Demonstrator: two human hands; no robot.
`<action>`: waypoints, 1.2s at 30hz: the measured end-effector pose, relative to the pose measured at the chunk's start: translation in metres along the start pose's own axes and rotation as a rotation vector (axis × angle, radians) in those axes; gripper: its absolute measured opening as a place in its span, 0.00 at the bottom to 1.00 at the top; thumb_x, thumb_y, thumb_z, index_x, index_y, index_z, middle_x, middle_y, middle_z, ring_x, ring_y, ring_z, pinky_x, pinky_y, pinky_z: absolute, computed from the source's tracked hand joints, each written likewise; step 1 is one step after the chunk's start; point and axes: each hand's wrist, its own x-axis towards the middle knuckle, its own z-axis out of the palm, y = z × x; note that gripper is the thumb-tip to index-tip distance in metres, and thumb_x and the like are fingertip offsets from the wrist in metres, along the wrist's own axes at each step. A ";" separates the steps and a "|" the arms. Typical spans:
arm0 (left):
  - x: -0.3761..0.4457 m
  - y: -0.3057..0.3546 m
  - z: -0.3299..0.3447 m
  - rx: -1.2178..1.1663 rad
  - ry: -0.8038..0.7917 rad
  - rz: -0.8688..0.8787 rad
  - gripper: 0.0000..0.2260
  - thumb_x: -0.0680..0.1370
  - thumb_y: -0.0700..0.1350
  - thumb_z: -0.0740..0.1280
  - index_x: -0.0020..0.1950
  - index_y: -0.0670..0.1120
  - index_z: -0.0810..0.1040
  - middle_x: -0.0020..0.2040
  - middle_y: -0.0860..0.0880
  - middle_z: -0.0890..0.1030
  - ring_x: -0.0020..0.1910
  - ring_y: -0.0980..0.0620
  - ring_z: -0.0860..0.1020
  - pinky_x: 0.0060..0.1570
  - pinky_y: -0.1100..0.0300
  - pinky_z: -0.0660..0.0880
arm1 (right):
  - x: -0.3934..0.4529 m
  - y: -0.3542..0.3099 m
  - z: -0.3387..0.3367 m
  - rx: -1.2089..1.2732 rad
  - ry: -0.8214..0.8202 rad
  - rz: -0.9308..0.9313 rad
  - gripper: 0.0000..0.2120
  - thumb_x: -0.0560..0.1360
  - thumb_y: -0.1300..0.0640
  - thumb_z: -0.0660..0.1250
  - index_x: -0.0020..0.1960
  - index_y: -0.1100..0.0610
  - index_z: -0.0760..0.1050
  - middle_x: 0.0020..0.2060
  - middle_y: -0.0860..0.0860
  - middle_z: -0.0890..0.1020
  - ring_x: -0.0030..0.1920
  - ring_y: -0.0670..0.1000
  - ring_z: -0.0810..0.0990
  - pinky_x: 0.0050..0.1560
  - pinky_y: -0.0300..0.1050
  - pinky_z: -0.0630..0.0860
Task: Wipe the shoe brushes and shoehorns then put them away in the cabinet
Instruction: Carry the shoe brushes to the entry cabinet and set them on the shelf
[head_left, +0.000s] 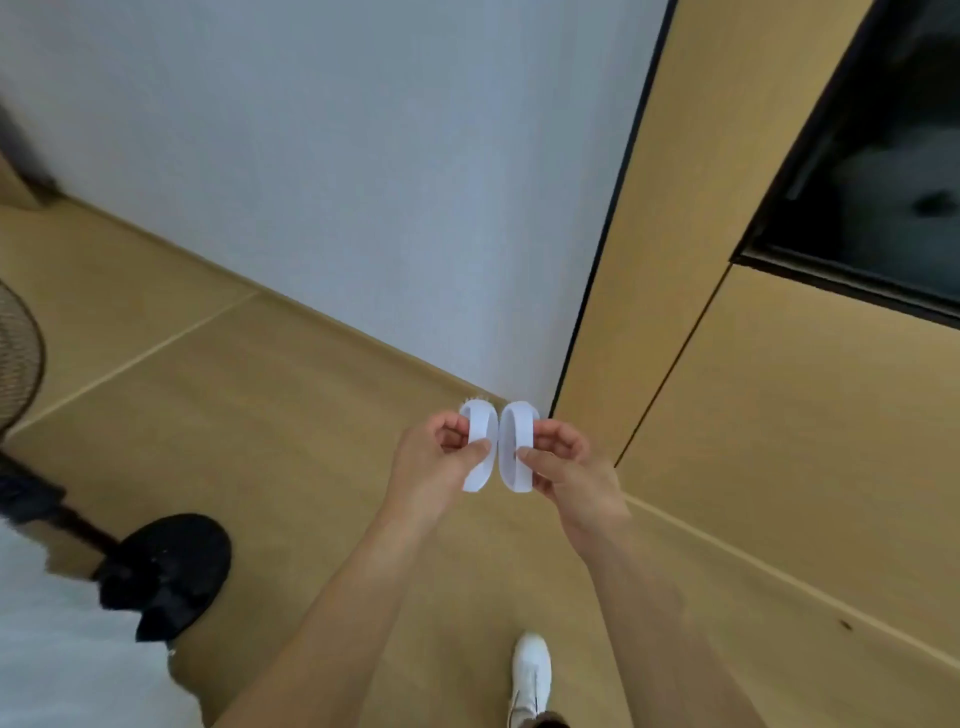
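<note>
A: What do the hands hold?

B: Each hand holds one white brush. The left hand (441, 449) is closed around the left brush (479, 448), with the thumb on the near side of the white loop and the fingers curled through it. The right hand (558, 457) grips the right brush (516, 447) in the same way, thumb in front, fingers bent behind.

A: Where are the brushes?

B: They are in the air in front of the person, above the floor (260, 441), near the corner where the white wall (337, 156) meets the cabinet (753, 415). The two brushes stand side by side and they touch, or almost touch; I cannot tell which. Both are more or less upright, with the loop handles facing the camera.

A: Can you see bristles?

B: Only a little. Some short white bristles show at the top edge of the left brush. On the right brush I cannot see them.

A: And the cabinet?

B: It is on the right, with wood-coloured panels. The panels look closed. Higher up there is a dark opening (883, 171) with a black frame; what is inside is too blurred to tell.

A: What else is there?

B: A fan (21, 358) stands at the left, with a round black base (171, 566) on the floor. At the bottom there is one white shoe (531, 670) on the person's foot. Both forearms are bare.
</note>
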 end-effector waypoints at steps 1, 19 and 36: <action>0.014 -0.001 -0.008 -0.009 0.031 -0.006 0.04 0.72 0.38 0.73 0.45 0.44 0.80 0.41 0.43 0.83 0.39 0.48 0.81 0.43 0.47 0.80 | 0.018 -0.001 0.012 0.003 -0.038 0.002 0.11 0.74 0.69 0.70 0.54 0.58 0.81 0.45 0.52 0.86 0.46 0.53 0.82 0.51 0.53 0.77; 0.296 0.038 -0.127 -0.138 0.560 -0.154 0.06 0.74 0.39 0.70 0.51 0.43 0.79 0.50 0.39 0.82 0.51 0.39 0.81 0.52 0.40 0.78 | 0.347 -0.065 0.217 -0.106 -0.604 0.130 0.15 0.76 0.67 0.68 0.62 0.60 0.77 0.58 0.59 0.83 0.60 0.61 0.81 0.65 0.65 0.74; 0.565 0.018 -0.316 -0.207 0.531 -0.148 0.06 0.73 0.36 0.68 0.49 0.42 0.79 0.43 0.45 0.81 0.44 0.47 0.81 0.50 0.41 0.79 | 0.573 -0.086 0.457 -0.175 -0.606 0.052 0.12 0.76 0.66 0.69 0.56 0.56 0.82 0.49 0.53 0.87 0.52 0.55 0.85 0.58 0.61 0.80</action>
